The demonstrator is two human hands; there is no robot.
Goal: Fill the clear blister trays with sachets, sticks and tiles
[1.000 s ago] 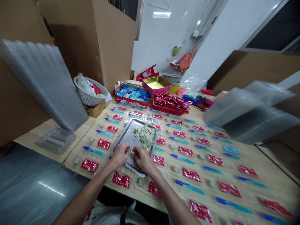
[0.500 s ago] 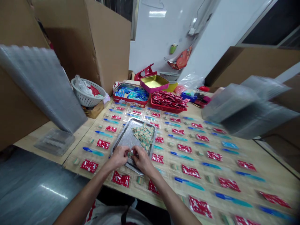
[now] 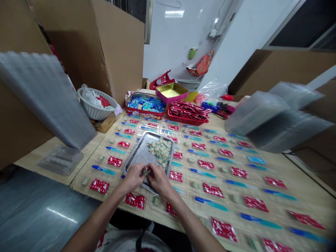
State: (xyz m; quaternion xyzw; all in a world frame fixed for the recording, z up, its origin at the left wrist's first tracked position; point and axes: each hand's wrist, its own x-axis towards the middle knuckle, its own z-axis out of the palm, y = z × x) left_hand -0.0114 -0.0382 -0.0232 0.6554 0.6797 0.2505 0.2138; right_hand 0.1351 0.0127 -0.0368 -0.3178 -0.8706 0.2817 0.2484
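Note:
A shallow metal tray [image 3: 139, 154] lies on the table in front of me, with a heap of small green-and-beige square pieces [image 3: 160, 151] toward its right side. Over the near end of the tray, my left hand [image 3: 134, 177] and my right hand [image 3: 158, 177] meet with fingertips pinched. Between them shows a small cluster of the green-and-beige pieces [image 3: 145, 172], partly hidden by the fingers. Around the tray, clear plastic blister trays stand in rows, holding red printed packets [image 3: 134, 201], blue-and-teal pen-like sticks [image 3: 211, 203] and small striped blocks [image 3: 156, 201].
At the back are a tin of blue packets [image 3: 147, 104], a red basket of red packets [image 3: 187, 112] and an open gold-lined tin [image 3: 172, 91]. Stacks of clear plastic trays rise at left [image 3: 49, 94] and right [image 3: 273, 115]. A white basket [image 3: 97, 105] sits back left.
My hands have drawn slightly closer over the tray's near end, and the pieces between the fingertips show more clearly. The whole view has shifted slightly.

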